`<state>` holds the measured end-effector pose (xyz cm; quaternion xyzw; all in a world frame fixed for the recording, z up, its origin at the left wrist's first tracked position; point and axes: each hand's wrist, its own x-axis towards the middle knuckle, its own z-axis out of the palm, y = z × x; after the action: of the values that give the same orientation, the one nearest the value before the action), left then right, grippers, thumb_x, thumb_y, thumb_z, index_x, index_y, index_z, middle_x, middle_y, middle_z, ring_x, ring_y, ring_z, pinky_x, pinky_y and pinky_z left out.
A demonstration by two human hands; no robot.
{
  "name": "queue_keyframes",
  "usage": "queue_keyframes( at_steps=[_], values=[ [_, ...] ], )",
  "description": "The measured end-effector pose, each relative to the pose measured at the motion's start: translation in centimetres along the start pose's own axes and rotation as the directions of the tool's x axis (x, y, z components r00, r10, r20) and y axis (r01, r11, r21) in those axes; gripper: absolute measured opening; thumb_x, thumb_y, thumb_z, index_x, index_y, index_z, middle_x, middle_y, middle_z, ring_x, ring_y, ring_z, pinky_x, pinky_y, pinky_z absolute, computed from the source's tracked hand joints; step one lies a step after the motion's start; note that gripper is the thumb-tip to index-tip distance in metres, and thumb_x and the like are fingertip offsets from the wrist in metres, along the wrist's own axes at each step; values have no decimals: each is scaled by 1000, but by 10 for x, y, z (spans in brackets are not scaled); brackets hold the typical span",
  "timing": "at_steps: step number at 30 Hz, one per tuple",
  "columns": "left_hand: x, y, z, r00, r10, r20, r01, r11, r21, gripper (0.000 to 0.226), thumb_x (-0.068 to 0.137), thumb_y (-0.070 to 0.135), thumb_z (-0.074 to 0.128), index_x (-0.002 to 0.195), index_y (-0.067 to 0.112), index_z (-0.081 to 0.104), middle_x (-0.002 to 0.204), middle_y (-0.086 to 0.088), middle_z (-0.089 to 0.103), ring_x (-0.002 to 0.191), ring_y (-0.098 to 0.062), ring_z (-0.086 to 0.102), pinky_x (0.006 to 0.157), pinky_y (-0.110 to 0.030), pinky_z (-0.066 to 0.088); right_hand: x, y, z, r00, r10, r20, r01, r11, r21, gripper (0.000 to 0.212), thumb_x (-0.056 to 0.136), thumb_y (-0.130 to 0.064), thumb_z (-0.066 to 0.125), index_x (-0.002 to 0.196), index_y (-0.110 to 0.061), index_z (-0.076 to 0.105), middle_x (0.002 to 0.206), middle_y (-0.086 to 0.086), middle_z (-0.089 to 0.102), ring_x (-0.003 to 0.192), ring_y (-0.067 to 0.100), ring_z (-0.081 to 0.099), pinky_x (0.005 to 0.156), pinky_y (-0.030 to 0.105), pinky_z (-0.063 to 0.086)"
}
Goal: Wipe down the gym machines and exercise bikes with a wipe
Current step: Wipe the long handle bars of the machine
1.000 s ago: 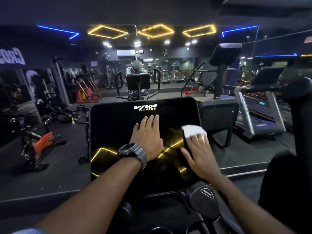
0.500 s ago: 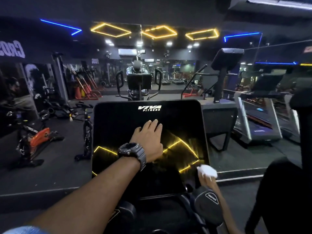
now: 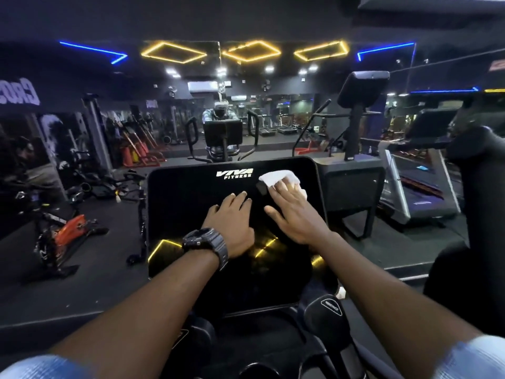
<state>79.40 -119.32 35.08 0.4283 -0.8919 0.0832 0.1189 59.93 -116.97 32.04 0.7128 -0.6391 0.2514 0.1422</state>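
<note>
Gym: dark mirrored room, bikes behind.
Console screen (image 3: 191, 214): we're mid-wipe, upper right corner.
Left hand (image 3: 232, 222): flat, bracing, holding nothing.
Right hand (image 3: 296, 212): fingers flat, pressing wipe (image 3: 277, 177).
Next: we sweep across remaining glass.

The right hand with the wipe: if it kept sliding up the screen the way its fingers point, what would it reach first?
The right hand, pressing the white wipe, would probably first reach the console screen's top edge, right of the VIVA FITNESS logo; beyond looks open.
</note>
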Motion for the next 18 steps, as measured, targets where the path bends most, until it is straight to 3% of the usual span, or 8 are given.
queue_keyframes(
  at_steps=[3,6,8,10,11,14,16,18],
  values=[
    [-11,-11,-13,997,-80,-4,80,997,3,69,92,30,46,155,18,20,164,-2,15,151,-23,12,118,-48,26,21,-31,-20,991,-57,121,43,992,118,56,105,-40,35,153,-13,28,161,6,21,151,19,6,122,37,11],
    [-28,-31,-38,989,-148,-26,148,988,38,69,92,29,47,154,18,20,163,-3,16,151,-24,13,117,-47,25,37,-69,-28,972,-42,230,-69,887,456,49,104,-43,37,146,-20,44,154,2,39,145,14,28,120,30,18],
    [-44,-53,-63,978,-193,-80,198,978,65,67,91,28,47,153,16,24,162,-4,21,150,-25,17,115,-47,25,46,-106,-27,983,19,182,-135,749,649,37,101,-52,39,116,-34,67,122,-13,63,116,1,54,106,24,38],
    [-66,-76,-93,959,-224,-171,245,963,110,61,89,27,48,147,15,33,155,-6,33,144,-26,28,110,-45,31,53,-153,-33,988,44,146,-145,555,819,30,102,-48,42,81,-38,62,78,-21,55,72,-8,47,72,16,40],
    [-77,-86,-109,950,-232,-209,263,955,137,58,89,28,48,144,15,36,150,-6,39,140,-27,33,107,-45,35,55,-178,-37,990,32,140,-141,395,908,29,101,-45,47,78,-33,61,73,-18,51,65,-2,44,64,19,36],
    [-116,-110,-161,926,-264,-268,311,939,149,48,91,31,47,137,15,44,141,-9,50,132,-31,43,103,-46,39,43,-248,-53,994,-3,105,-105,-42,994,32,88,-47,64,102,-18,69,88,-3,57,74,6,53,66,15,45],
    [-148,-125,-195,902,-275,-332,334,932,137,38,89,30,47,123,16,54,130,-10,59,122,-33,54,96,-44,45,19,-289,-64,996,-87,21,-30,-108,994,42,95,-39,55,123,-8,65,103,-5,63,86,3,61,79,14,51],
    [-185,-142,-217,871,-315,-376,359,932,51,31,88,27,47,113,15,60,120,-12,65,112,-35,60,88,-39,49,-11,-324,-71,984,-172,-44,31,-76,997,34,102,-23,45,133,-17,57,123,-12,64,113,1,59,99,20,48]
  ],
)
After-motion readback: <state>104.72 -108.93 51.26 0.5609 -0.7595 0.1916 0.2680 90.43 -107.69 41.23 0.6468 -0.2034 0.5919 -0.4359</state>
